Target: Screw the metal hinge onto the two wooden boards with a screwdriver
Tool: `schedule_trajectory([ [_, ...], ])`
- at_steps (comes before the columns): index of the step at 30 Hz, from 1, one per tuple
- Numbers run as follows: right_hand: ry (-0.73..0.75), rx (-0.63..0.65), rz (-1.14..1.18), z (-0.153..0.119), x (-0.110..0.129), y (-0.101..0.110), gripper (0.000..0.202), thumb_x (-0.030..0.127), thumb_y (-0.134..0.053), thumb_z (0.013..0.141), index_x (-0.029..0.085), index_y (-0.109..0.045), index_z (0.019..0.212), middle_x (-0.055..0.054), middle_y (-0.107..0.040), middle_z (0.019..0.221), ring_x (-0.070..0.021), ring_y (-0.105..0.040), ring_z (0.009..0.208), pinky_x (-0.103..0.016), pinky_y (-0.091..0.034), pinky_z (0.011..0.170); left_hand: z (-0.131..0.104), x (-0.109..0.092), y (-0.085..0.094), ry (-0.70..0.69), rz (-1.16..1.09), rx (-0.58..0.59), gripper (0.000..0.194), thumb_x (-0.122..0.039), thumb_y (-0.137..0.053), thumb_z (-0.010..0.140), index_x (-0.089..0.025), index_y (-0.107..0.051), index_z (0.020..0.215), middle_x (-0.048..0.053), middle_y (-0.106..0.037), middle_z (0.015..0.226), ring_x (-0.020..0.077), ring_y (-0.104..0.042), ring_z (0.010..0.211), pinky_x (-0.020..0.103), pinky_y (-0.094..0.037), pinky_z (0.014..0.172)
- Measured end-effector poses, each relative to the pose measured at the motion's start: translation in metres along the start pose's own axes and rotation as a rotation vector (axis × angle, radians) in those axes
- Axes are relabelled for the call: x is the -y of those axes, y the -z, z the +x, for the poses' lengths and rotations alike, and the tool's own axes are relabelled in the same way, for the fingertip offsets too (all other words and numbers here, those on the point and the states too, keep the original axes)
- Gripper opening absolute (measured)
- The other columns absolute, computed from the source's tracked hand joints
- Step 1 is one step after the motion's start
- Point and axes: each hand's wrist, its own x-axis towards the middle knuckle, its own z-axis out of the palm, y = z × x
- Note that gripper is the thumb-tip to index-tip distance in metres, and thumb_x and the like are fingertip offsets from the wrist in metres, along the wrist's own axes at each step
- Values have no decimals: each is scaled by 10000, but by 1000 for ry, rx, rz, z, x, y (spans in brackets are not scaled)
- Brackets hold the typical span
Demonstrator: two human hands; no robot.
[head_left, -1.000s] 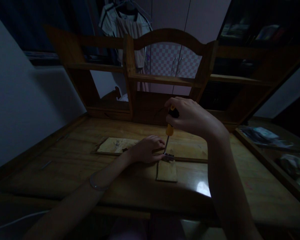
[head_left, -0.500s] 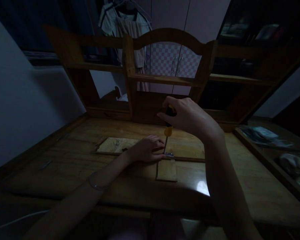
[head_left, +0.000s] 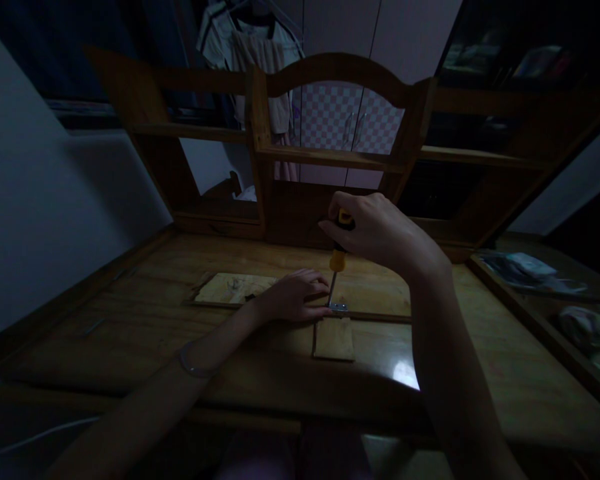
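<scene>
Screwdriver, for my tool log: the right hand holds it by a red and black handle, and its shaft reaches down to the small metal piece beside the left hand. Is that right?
Not quite: the head view shows that the handle of the screwdriver is yellow and black. The right hand does hold it, its shaft reaching down to the small metal piece beside the left hand.

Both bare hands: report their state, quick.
Left hand: open, resting on the long pale wooden board.
Right hand: closed around the yellow-and-black screwdriver.

The wooden desk [head_left: 130,320] carries a long board [head_left: 380,300], a small board [head_left: 333,341] on its near side, and a shelf unit [head_left: 260,113] at the back.
</scene>
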Motion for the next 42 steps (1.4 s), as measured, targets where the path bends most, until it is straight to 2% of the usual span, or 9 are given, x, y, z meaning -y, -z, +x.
schedule_trajectory([
  [3, -23, 23, 11, 0, 2, 2, 277, 413, -544, 907, 183, -631, 1034, -78, -682, 900, -220, -620, 824, -314, -399, 737, 0, 0, 0, 1, 1, 0, 361, -501, -655, 889, -190, -695, 1067, 82, -672, 1109, 229, -626, 1015, 342, -480, 889],
  [7, 2, 35, 59, -1, 3, 4, 246, 328, -560, 868, 180, -636, 1049, -81, -692, 970, -226, -632, 900, -319, -420, 801, -1, 1, -1, -5, -3, -2, 363, -493, -666, 882, -189, -689, 1079, 84, -666, 1117, 231, -623, 1021, 348, -481, 899],
  [10, 28, 38, 63, -1, 2, 4, 216, 309, -547, 893, 192, -643, 1046, -71, -690, 946, -217, -626, 883, -306, -419, 769, -2, 1, -1, -6, -13, -14, 360, -485, -661, 889, -191, -686, 1094, 89, -662, 1124, 234, -619, 1030, 351, -481, 907],
  [19, -1, 2, -34, 0, 4, -1, 258, 423, -551, 944, 203, -634, 1051, -69, -690, 874, -228, -630, 808, -314, -389, 699, -1, 2, -1, -9, -27, -16, 362, -487, -667, 883, -191, -692, 1091, 89, -665, 1125, 231, -622, 1033, 351, -486, 914],
  [28, -75, 72, -79, -3, 6, 11, 366, 454, -511, 903, 186, -627, 1123, -103, -711, 914, -264, -642, 847, -339, -409, 728, -1, 2, -1, 3, -33, -31, 336, -472, -680, 875, -201, -696, 1074, 86, -667, 1117, 228, -633, 1014, 343, -494, 902],
  [33, -59, 96, -55, -4, 6, 12, 331, 436, -511, 908, 193, -613, 1110, -92, -710, 911, -248, -641, 823, -326, -405, 706, -1, -1, 3, 15, -48, -33, 322, -469, -659, 894, -204, -699, 1072, 83, -670, 1105, 224, -631, 1017, 336, -488, 905],
  [42, -56, 71, -109, -2, 4, 8, 349, 472, -473, 966, 187, -621, 1104, -103, -725, 935, -255, -654, 837, -326, -375, 681, 0, 1, 7, 9, -88, -30, 202, -310, -534, 963, -204, -695, 1022, 70, -676, 1088, 202, -630, 1010, 327, -472, 909],
])
